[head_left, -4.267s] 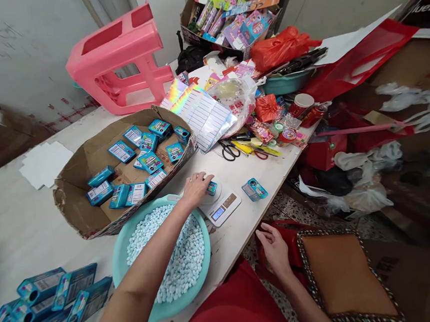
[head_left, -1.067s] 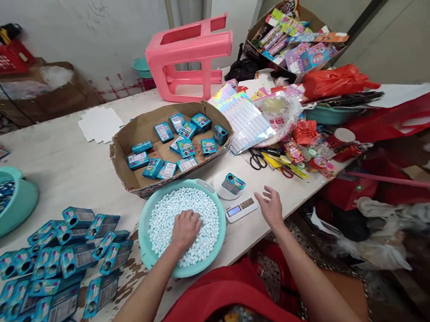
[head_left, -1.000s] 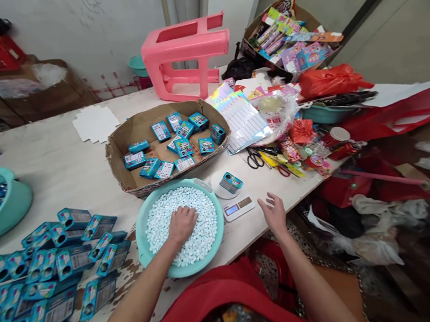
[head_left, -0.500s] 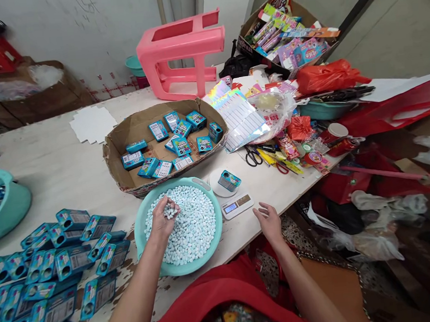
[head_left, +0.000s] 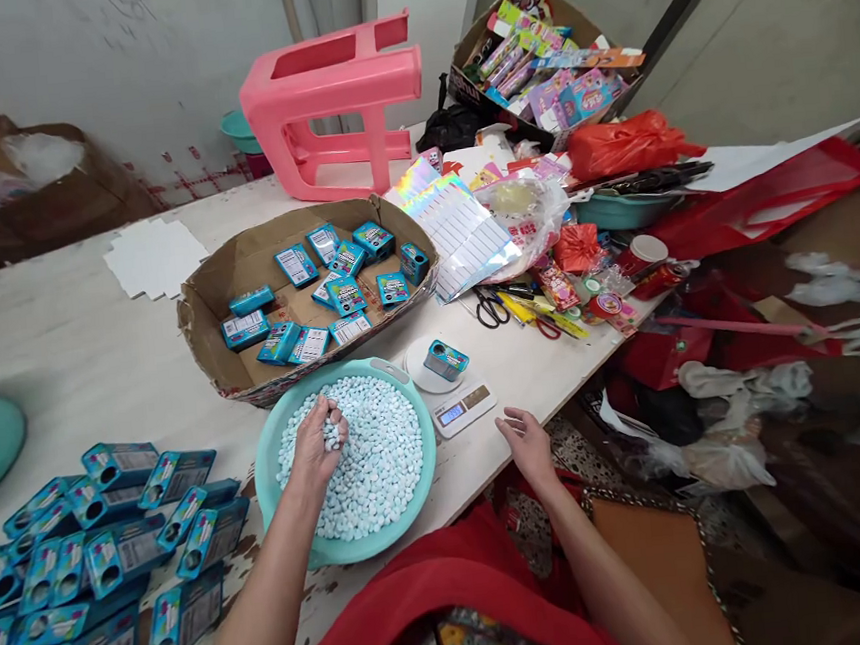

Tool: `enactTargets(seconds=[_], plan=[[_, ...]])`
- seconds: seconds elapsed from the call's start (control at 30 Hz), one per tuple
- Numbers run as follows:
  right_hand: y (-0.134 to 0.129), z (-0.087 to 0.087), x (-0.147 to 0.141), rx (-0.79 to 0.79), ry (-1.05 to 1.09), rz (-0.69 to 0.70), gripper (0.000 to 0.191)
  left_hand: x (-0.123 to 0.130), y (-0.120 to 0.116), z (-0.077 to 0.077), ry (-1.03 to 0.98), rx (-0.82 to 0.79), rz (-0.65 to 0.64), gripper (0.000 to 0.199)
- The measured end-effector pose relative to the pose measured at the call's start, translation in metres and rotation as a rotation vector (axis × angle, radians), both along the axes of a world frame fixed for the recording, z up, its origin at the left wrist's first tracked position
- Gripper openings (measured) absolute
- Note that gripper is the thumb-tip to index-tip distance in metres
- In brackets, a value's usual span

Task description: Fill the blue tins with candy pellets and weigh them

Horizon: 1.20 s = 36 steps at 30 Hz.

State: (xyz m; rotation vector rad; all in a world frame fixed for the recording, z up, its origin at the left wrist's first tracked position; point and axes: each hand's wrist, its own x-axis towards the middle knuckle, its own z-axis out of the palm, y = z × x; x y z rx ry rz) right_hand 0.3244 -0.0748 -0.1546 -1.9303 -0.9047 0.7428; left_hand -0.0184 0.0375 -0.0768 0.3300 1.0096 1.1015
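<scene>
My left hand is over a turquoise basin, its fingers curled round a few pale blue candies. Many more of these small candies fill the basin. To the basin's right stands a white kitchen scale with a lit display and a round pan. A small blue box with a dark round opening rests on that pan. Near the scale's right side, at the table's front edge, my right hand has its fingers apart and holds nothing.
Behind the basin sits a cut-down cardboard box with several blue boxes inside. More blue boxes with round openings stand at the left. Scissors, label sheets and a pink stool occupy the table's far and right parts.
My left fingers have closed further over the candies, which showed more openly before. The view has shifted slightly to the right. My right hand stays near the scale.
</scene>
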Motion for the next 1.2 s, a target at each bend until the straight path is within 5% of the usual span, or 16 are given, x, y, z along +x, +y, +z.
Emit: enactTargets(seconds=[0.23, 0.67, 1.03, 1.2], plan=[[-0.006, -0.001, -0.006, -0.01, 0.016, -0.014, 0.045, 0.003, -0.005, 0.009, 0.078, 0.119, 0.027, 0.026], [-0.02, 0.001, -0.016, -0.009, 0.037, -0.03, 0.044, -0.001, -0.004, 0.033, -0.25, -0.012, 0.041, 0.022], [-0.031, -0.002, -0.019, -0.014, 0.032, -0.029, 0.045, -0.003, -0.005, 0.019, -0.223, -0.06, -0.008, 0.021], [-0.034, -0.001, -0.017, -0.012, 0.032, -0.04, 0.047, -0.002, -0.005, 0.032, -0.28, -0.036, -0.009, 0.019]])
